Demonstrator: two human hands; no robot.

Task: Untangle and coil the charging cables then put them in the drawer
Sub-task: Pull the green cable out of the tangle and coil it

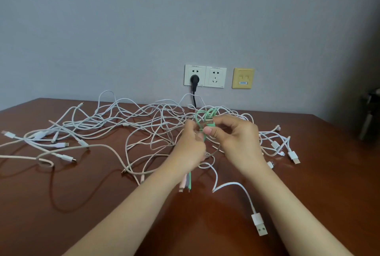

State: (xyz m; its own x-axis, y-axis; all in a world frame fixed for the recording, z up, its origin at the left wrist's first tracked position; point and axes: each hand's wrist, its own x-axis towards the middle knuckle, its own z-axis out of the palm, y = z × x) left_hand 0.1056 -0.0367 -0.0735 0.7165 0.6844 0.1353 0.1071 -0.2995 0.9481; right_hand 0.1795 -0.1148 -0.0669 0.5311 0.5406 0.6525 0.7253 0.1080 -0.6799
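**Charging cables tangled on the table, green one pinched in both hands**

Charging cables (144,124) lie in a loose white tangle across the brown wooden table (82,204). Nearest the camera, at about 5 o'clock, a white USB plug (259,225) rests flat on the wood, its cord curving up toward the hands. Just beyond, near the middle, green and pink connector ends (186,183) hang below the left hand.

The left hand (190,148) is closed around the green cable (200,119), fingers pressed together on it. The right hand (234,136), at 3 o'clock from the left and nearly touching it, pinches the same green cable between thumb and forefinger, with the cable's green plug (210,123) standing just above the thumb. A green loop rises over both hands.

Around and behind the hands the white cords spread wide: plugs at 9 o'clock near the table's left edge, more plugs at 3 o'clock beside the right wrist, loops running back to the far edge.

On the grey wall (123,29) at 12 o'clock, a double white socket (205,76) holds a black plug (194,79), whose black cord drops behind the table. A yellowed network socket (243,78) sits just to its right.
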